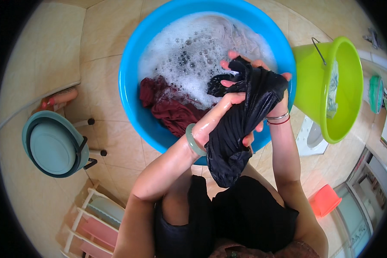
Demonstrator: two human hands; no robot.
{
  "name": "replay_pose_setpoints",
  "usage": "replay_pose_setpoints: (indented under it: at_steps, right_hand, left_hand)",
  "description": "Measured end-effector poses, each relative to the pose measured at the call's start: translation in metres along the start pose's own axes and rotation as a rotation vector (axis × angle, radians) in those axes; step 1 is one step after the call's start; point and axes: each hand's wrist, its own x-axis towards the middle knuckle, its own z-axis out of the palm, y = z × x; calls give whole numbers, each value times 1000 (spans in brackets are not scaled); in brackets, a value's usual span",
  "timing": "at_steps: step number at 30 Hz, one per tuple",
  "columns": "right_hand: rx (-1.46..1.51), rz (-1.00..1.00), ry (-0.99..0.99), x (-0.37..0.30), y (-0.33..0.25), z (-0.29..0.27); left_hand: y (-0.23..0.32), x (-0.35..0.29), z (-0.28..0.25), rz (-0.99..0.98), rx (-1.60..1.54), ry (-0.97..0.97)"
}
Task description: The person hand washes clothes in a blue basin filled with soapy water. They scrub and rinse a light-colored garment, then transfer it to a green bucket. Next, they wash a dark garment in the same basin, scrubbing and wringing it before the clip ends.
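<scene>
A wet black garment, twisted and bunched, is held in both my hands above the near right side of a blue basin. My left hand, with a pale green bangle at its wrist, is closed round the cloth from the left. From the right my right hand grips its upper part, partly covered by the cloth; a metal bracelet and a red string circle that wrist. White suds fill the basin. Dark red cloth lies half in the suds, and pale cloth shows at the far side.
A lime green bucket tilts at the right with a pale cloth inside. A white floor fixture sits below it, and a red container stands nearer. Left are a folding grey-green basin and a rack.
</scene>
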Motion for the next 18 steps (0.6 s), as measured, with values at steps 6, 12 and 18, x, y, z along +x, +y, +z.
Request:
replay_pose_setpoints:
  at_steps: [6, 12, 18]
  right_hand:
    - [-347, 33, 458, 4, -13, 23]
    - [-594, -43, 80, 4, -16, 33]
    - [-241, 75, -192, 11, -17, 17]
  left_hand:
    - [-6, 0, 11, 512, 462, 440]
    - [-13, 13, -5, 597, 760, 391]
    - [-2, -2, 12, 146, 290, 327]
